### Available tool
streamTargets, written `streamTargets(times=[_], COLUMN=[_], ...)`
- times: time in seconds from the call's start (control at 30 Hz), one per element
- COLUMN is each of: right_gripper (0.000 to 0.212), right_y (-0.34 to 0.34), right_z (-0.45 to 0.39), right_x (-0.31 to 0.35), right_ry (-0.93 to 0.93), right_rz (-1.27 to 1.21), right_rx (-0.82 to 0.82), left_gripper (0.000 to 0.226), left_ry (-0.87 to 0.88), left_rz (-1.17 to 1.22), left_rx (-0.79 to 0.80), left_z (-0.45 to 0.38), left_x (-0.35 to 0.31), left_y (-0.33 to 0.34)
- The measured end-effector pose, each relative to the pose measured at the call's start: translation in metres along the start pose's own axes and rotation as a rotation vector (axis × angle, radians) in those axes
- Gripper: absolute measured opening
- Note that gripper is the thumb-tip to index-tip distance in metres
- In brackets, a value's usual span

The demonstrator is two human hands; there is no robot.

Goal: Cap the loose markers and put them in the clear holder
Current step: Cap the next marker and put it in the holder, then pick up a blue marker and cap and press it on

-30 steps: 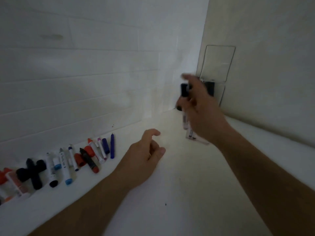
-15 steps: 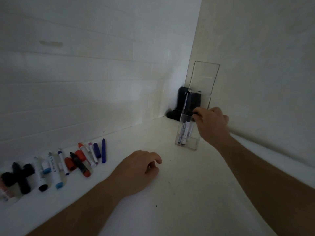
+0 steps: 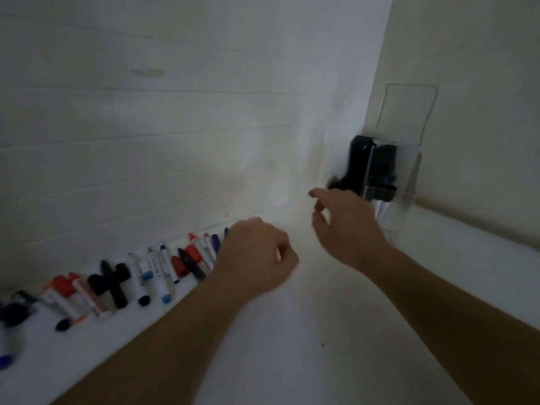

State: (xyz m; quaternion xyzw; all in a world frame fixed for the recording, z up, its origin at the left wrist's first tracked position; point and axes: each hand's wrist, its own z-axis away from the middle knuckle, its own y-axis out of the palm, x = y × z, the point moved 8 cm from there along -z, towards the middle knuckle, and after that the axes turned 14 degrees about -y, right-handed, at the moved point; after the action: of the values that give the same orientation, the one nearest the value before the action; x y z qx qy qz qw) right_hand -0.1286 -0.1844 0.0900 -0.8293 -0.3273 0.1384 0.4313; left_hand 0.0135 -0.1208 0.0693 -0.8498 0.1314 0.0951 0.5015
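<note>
Lying along the foot of the tiled wall (image 3: 146, 127), the loose markers (image 3: 152, 273) and caps formed a jumbled row on the white worktop (image 3: 292, 346), running from the far left edge toward the middle; red, black, blue and purple pieces showed among them, though blur hid which were capped. The left forearm came up from the bottom left, over the worktop, toward the row's right end. The left hand (image 3: 257, 255) sat back-up just beside the last markers there, its fingers curled under into a loose fist; nothing could be seen in it, and whether it touched a marker could not be told. The right forearm reached in from the lower right, crossing diagonally to the middle. The right hand (image 3: 344, 226) hung above the worktop, blurred, its fingers apart and lightly bent, with the forefinger stretched toward the wall and the thumb below it; it held nothing. Just right of that hand and behind it stood the clear holder (image 3: 406, 176), upright in the corner against the right wall, its tall back panel rising above the front pocket. Markers with dark caps stood inside it, white barrels pointing down. A black object (image 3: 355, 168) stood at the holder's left, in the corner.
</note>
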Motion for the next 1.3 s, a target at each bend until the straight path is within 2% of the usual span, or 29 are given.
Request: streamTargets(times=[0.07, 0.1, 0.17, 0.3, 0.43, 0.53, 0.67, 0.73, 0.8, 0.87, 0.97, 1.03, 1.07, 1.13, 1.17, 1.23, 1.3], right_gripper=[0.043, 0.044, 0.043, 0.021, 0.029, 0.038, 0.047, 0.045, 0.035, 0.027, 0.016, 0.012, 0.013, 0.019, 0.021, 0.022, 0.024], right_y=[0.038, 0.056, 0.084, 0.117, 0.125, 0.123, 0.121, 0.121, 0.118, 0.111, 0.092, 0.079, 0.076, 0.078, 0.078, 0.076, 0.070], right_z=[-0.006, -0.007, -0.009, -0.012, -0.021, -0.021, -0.016, -0.016, -0.017, -0.014, -0.006, 0.004, 0.011, 0.026, 0.032, 0.040, 0.043], right_x=[0.022, 0.036, 0.071, 0.119, 0.112, 0.101, 0.098, 0.096, 0.089, 0.073, 0.035, 0.002, -0.013, -0.031, -0.036, -0.044, -0.050], right_ry=[0.070, 0.060, -0.053, -0.245, -0.188, -0.158, -0.203, -0.195, -0.165, -0.124, -0.036, 0.149, 0.278, 0.484, 0.528, 0.533, 0.470], right_rz=[-0.206, -0.273, -0.341, -0.306, -0.258, -0.239, -0.202, -0.183, -0.127, -0.085, -0.139, -0.329, -0.478, -0.792, -0.893, -0.933, -0.798], right_rx=[0.123, 0.201, 0.324, 0.425, 0.411, 0.407, 0.451, 0.458, 0.438, 0.434, 0.441, 0.413, 0.378, 0.291, 0.248, 0.216, 0.235], left_gripper=[0.032, 0.031, 0.025, 0.018, 0.021, 0.025, 0.044, 0.048, 0.049, 0.048, 0.050, 0.053, 0.043, 0.020, 0.018, 0.018, 0.016], left_ry=[-0.280, -0.396, -0.500, -0.557, -0.601, -0.588, -0.604, -0.651, -0.692, -0.631, -0.456, -0.392, -0.355, -0.275, -0.248, -0.205, -0.181], left_rz=[0.039, 0.057, 0.068, 0.100, 0.116, 0.063, -0.065, -0.037, 0.059, -0.011, -0.286, -0.390, -0.415, -0.406, -0.355, -0.187, -0.052], left_rx=[-0.072, -0.059, 0.011, 0.113, 0.140, 0.234, 0.331, 0.364, 0.465, 0.502, 0.487, 0.487, 0.455, 0.307, 0.219, 0.062, 0.009], left_z=[-0.020, -0.027, -0.034, -0.027, -0.016, -0.012, -0.017, -0.019, -0.016, -0.018, -0.025, -0.027, -0.029, -0.036, -0.037, -0.036, -0.030], left_x=[0.044, 0.066, 0.099, 0.138, 0.151, 0.144, 0.132, 0.129, 0.121, 0.113, 0.102, 0.097, 0.093, 0.081, 0.075, 0.060, 0.047], left_y=[-0.031, -0.042, -0.055, -0.056, -0.041, -0.025, -0.010, -0.006, 0.000, 0.004, 0.010, 0.019, 0.023, 0.024, 0.023, 0.021, 0.022])
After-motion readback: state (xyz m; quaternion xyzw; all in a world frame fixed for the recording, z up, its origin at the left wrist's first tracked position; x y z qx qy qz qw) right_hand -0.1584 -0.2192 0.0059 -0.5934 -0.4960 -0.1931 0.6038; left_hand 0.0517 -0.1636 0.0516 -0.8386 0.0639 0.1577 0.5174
